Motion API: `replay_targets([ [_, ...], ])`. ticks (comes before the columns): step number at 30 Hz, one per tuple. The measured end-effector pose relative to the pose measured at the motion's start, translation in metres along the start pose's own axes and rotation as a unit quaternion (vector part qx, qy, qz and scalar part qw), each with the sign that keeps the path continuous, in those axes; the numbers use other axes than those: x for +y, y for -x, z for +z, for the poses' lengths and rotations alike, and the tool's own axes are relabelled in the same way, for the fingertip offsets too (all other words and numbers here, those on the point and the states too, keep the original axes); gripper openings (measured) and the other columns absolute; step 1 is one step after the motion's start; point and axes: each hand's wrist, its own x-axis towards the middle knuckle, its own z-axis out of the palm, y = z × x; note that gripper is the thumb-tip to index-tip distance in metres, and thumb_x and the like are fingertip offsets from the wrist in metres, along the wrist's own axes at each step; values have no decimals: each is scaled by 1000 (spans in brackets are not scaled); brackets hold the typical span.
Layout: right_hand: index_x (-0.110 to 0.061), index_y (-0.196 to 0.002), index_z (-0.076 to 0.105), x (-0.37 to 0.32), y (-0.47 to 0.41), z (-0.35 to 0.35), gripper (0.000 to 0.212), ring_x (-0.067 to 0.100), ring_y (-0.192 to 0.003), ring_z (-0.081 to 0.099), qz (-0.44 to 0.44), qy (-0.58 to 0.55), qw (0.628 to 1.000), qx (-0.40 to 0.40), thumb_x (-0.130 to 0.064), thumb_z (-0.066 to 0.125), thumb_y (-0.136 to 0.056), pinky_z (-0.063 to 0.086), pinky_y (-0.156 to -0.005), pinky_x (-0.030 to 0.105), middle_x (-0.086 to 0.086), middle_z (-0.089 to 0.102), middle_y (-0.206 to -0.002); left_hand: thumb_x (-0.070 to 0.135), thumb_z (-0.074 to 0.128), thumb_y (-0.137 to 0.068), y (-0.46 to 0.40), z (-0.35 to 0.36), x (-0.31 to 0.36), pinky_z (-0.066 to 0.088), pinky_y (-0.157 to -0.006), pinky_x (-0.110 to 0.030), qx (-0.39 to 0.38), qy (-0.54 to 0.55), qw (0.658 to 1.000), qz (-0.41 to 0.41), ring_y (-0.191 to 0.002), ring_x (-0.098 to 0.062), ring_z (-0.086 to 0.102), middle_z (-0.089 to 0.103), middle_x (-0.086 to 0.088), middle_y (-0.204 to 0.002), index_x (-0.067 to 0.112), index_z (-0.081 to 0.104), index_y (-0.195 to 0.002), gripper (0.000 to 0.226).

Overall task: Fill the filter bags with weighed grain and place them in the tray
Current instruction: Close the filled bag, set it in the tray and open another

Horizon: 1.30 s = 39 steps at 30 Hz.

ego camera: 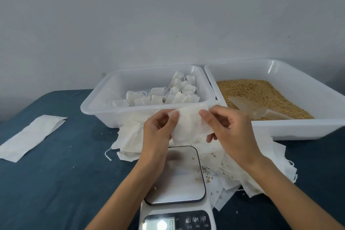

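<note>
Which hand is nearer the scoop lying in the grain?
Right. The right hand is just left of the scoop; the left hand is farther left, across the filter bag.

A dark blue cloth (56,183) covered the table in front of me, and a long flat white paper sleeve (31,137) lay on it at my far left, under a bare pale wall (149,15).

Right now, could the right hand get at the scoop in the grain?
Probably yes, once free: the scoop lies uncovered on the grain, just beyond the right hand, but that hand is pinching the filter bag.
</note>
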Motion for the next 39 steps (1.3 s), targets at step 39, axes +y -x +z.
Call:
replay_targets([
  [39, -18, -59, 43, -1, 0, -4, 50, 13, -42, 66, -27, 20, 999, -3, -38, 62, -101, 36, -37, 44, 5, 42, -44, 28, 67, -101, 7, -1, 9, 50, -81, -26, 23, -182, 974, 136, -84, -7, 63, 66, 0, -94, 27, 66, -121, 20],
])
